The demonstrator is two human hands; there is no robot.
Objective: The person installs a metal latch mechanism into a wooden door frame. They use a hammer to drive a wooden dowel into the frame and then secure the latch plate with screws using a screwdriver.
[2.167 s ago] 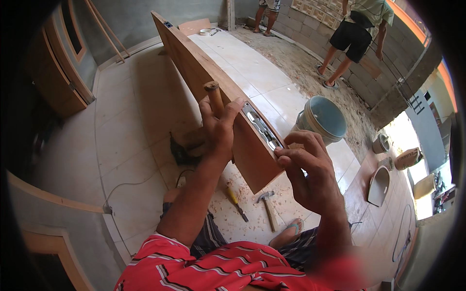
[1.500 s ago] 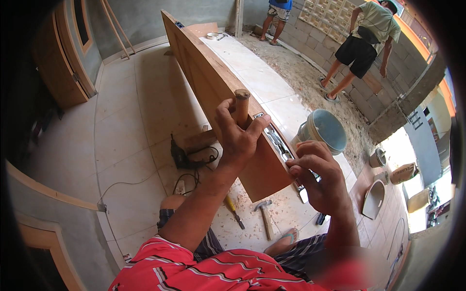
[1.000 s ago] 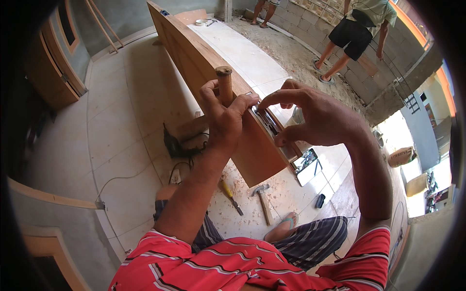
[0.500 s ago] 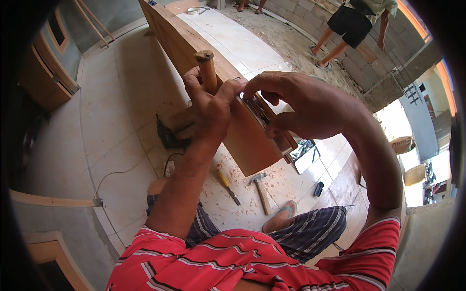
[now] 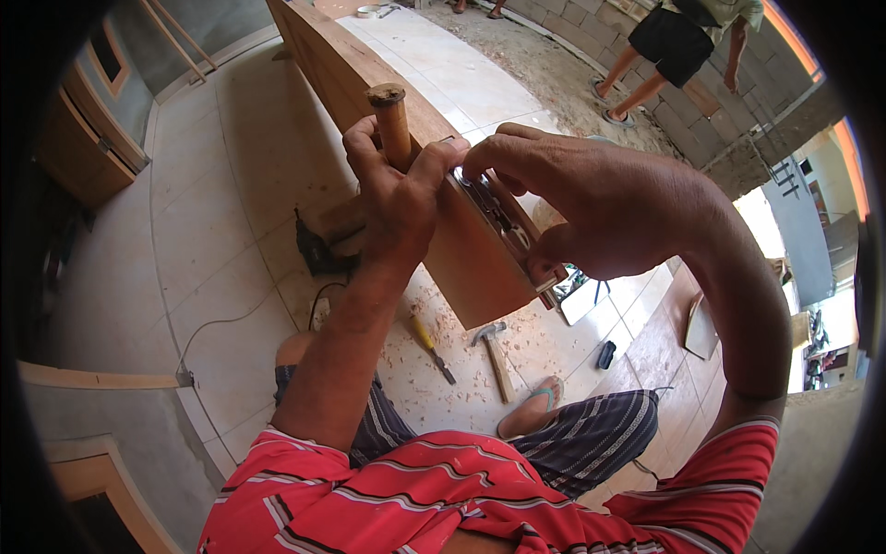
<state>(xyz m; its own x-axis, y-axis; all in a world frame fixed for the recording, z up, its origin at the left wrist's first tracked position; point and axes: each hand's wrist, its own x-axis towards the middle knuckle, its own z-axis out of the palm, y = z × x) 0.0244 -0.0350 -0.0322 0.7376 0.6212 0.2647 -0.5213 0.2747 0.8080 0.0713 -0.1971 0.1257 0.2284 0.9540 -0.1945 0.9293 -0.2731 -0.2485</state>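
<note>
A wooden door stands on its long edge and runs away from me. Its near end carries a shiny metal lock fitting along the narrow side. My left hand is closed round a wooden-handled tool whose handle has a dark ringed, worn top; the working end is hidden. The thumb of that hand rests at the door's upper corner, beside the fitting. My right hand arches over the fitting, with its fingertips at the far end and its thumb at the near end, gripping it lengthwise.
On the tiled floor among wood shavings lie a yellow-handled chisel, a claw hammer and a small dark object. A corded power drill lies left of the door. Another person stands at the back right.
My right hand has shifted a little to the right, and its thumb has slid toward the near end of the fitting. More of the metal shows now. The left hand barely moved.
</note>
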